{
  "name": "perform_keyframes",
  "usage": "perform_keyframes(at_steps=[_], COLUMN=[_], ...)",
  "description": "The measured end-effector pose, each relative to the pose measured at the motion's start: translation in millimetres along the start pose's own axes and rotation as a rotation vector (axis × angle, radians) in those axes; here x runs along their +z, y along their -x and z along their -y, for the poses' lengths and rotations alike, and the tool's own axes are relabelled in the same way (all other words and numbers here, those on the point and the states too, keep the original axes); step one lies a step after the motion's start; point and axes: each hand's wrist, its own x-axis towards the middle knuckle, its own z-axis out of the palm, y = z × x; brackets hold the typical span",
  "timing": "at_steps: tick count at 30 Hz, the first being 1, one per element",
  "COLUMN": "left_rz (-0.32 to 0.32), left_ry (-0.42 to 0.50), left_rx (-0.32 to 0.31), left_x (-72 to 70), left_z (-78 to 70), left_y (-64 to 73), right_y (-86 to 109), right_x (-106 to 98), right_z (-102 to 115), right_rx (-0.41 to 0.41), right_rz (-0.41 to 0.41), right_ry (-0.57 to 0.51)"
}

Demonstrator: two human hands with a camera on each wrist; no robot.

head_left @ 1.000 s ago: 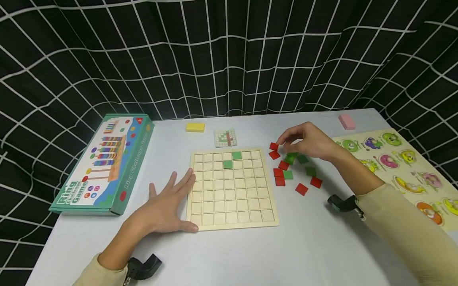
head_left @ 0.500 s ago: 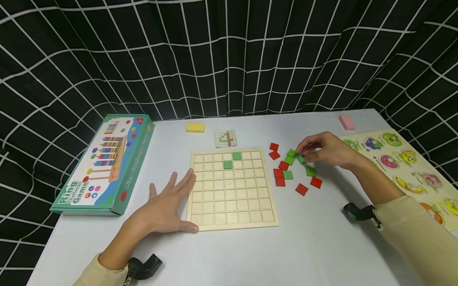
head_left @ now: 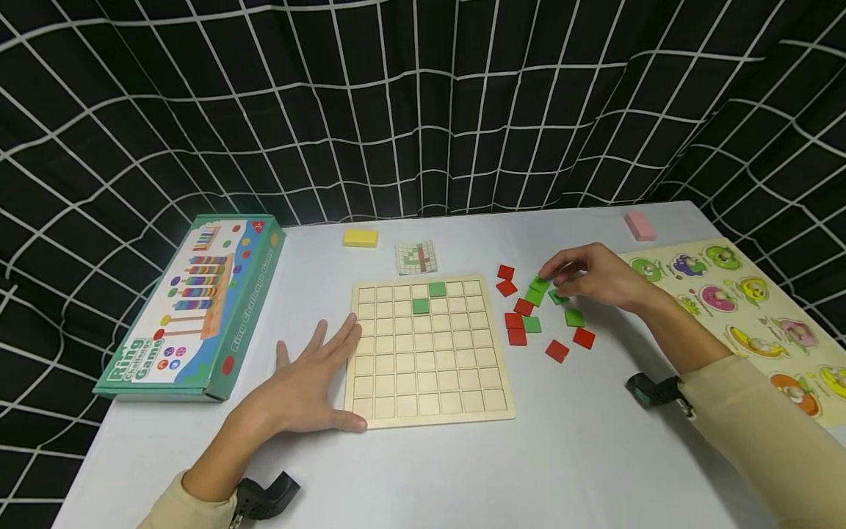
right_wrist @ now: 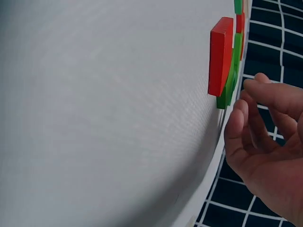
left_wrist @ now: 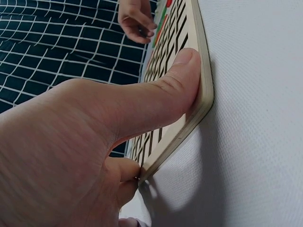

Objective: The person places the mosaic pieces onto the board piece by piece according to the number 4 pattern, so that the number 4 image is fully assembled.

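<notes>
A pale wooden grid board (head_left: 429,364) lies flat on the table, with one green tile (head_left: 438,289) and a second green tile (head_left: 421,306) in its upper cells. My left hand (head_left: 300,386) rests spread along the board's left edge, its thumb (left_wrist: 177,87) on the near corner. Right of the board, my right hand (head_left: 598,275) hovers with bent, relaxed fingers over loose tiles. Its fingertips are close to a green tile (head_left: 540,284); whether they touch it I cannot tell. The right wrist view shows nothing between thumb and fingers. Around lie several red tiles (head_left: 557,350).
A small pattern card (head_left: 416,257) and a yellow block (head_left: 360,238) are behind the board. A ring game box (head_left: 192,308) lies at the left. On the right are a fruit picture board (head_left: 747,308) and a pink block (head_left: 640,225). A dark grid curtain (head_left: 423,110) hangs behind.
My right hand first shifted right from near the red tiles toward a darker green tile, then slightly back left toward a brighter green one. The left hand has stayed put.
</notes>
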Motion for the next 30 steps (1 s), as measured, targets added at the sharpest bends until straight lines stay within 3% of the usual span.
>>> perform_keyframes(at_steps=[30], left_rz=[0.001], left_ry=[-0.008], left_rx=[-0.004], left_x=[3.0], left_z=[2.5], left_y=[-0.7], right_y=[-21.2], right_x=[10], right_z=[20], right_rx=[-0.058], right_rz=[0.010], right_ry=[0.161])
